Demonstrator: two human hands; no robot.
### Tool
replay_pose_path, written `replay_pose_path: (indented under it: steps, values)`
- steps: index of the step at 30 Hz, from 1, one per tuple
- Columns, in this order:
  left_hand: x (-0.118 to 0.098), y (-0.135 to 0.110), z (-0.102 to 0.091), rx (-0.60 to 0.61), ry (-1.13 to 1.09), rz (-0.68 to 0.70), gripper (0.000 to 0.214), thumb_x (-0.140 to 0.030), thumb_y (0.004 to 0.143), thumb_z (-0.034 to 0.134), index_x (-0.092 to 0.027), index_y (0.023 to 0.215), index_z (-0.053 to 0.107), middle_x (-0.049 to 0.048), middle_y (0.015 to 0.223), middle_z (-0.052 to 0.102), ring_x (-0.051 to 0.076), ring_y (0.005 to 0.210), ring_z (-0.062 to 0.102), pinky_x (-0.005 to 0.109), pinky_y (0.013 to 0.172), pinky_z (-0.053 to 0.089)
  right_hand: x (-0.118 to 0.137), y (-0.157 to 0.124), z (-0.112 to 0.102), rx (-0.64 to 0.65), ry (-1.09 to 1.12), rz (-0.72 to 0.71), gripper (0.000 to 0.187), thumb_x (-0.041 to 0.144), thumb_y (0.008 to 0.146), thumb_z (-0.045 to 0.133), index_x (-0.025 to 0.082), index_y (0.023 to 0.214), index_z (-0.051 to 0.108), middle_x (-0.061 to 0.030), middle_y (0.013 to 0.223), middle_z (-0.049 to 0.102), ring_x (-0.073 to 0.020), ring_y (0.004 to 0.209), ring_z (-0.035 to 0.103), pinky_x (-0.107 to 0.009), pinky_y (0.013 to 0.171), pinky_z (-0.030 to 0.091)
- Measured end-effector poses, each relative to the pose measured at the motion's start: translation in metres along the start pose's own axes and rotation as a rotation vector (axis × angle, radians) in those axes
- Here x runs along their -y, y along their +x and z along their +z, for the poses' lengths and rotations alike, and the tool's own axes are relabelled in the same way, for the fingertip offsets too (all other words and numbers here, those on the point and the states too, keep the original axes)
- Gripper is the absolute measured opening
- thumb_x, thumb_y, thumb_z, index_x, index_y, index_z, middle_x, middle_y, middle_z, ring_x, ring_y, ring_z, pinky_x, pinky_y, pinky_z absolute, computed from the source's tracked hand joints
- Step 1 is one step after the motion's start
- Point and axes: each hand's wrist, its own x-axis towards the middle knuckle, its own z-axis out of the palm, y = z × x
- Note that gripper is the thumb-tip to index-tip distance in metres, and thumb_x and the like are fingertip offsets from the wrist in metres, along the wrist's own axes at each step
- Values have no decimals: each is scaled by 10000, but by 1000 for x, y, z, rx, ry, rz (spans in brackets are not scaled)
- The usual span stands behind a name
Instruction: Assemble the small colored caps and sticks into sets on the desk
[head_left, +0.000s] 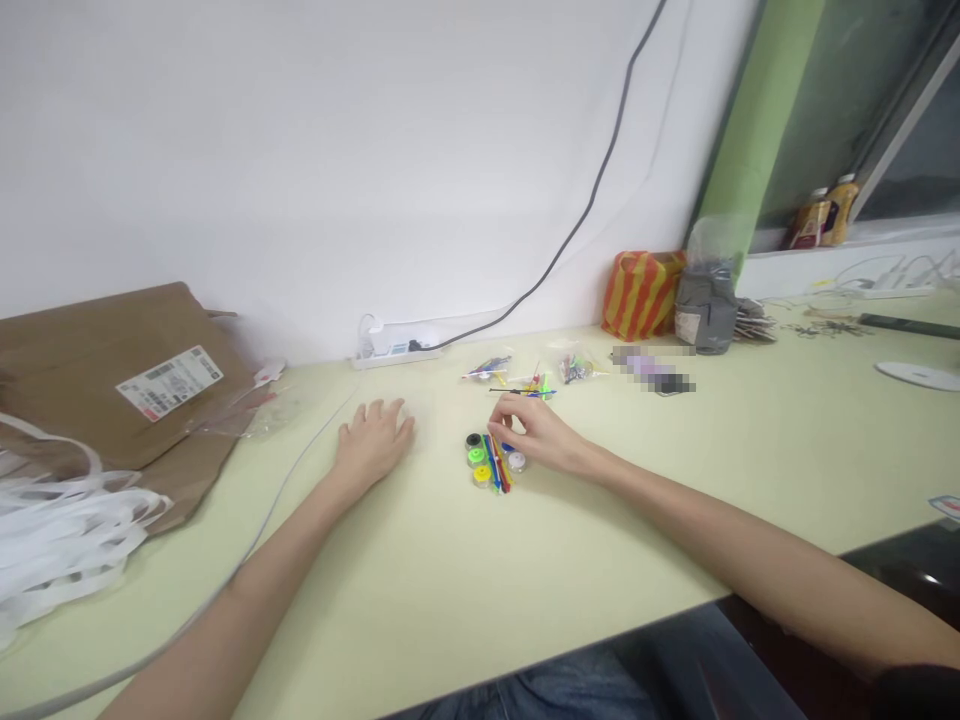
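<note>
Your left hand (373, 445) lies palm down on the pale yellow-green tabletop (420, 610), its fingers released and holding nothing, with a thin pale cable (300, 475) running just to its left. Your right hand (536, 432) arches over a small cluster of parts in front of you, its fingertips (496, 425) curled down at the top of a bundle of thin blue, red and yellow plastic sticks (495, 465); you cannot tell whether they are clenched on a stick or only touching. The sticks lie on the table between your hands, beside a column of small round black, green and yellow plastic caps (477, 456) and just next to a white round cap (517, 461). Beyond them lie clear plastic bags of small colourful parts (576, 368), with loose coloured sticks (536, 388) nearby. Further off are a white power strip (394, 350), an orange-and-yellow striped bag (641, 295), and, at the left, a brown paper mailer with a white label (112, 380) beneath white plastic strapping (60, 530).
</note>
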Motion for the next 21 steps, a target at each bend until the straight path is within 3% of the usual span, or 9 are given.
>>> replay_pose_path:
  steps: [5, 9, 14, 17, 21]
  values:
    - [7, 4, 10, 128, -48, 13, 630, -560, 981, 216, -269, 1519, 366, 184, 1560, 376, 446, 1450, 294, 704, 1063, 283, -4, 1, 2, -26, -57, -18, 167, 203, 949, 512, 185, 811, 604, -43, 868, 591, -172, 839, 562, -303, 802, 436]
    - [8, 6, 13, 127, 2, 35, 625, -525, 982, 265, -262, 1543, 346, 149, 1635, 252, 392, 1529, 114, 629, 1171, 180, -25, 4, -3, -179, -204, 7, 128, 144, 922, 480, 188, 903, 598, -77, 960, 594, -216, 943, 551, -339, 863, 429]
    - [8, 9, 19, 98, 5, 141, 594, -424, 985, 269, -182, 1504, 426, 103, 1633, 274, 311, 1545, 93, 543, 1225, 144, -65, 3, -22, -300, -420, 208, 507, -41, 761, 383, 132, 1214, 529, -140, 1082, 591, -270, 1017, 513, -399, 894, 412]
    - [11, 11, 22, 149, -61, 163, 609, -412, 997, 219, -193, 1555, 324, 92, 1635, 265, 279, 1529, 197, 520, 1212, 214, -80, 2, -30, -279, -490, 279, 495, -62, 723, 395, 129, 1139, 583, -145, 1078, 586, -276, 1032, 503, -406, 908, 401]
    - [14, 12, 24, 191, -92, 173, 632, -530, 1007, 165, -273, 1577, 256, 84, 1649, 223, 278, 1525, 213, 521, 1205, 214, -82, 4, -29, -219, -517, 257, 273, 28, 819, 467, 172, 933, 669, -112, 1038, 587, -263, 1030, 492, -383, 906, 385]
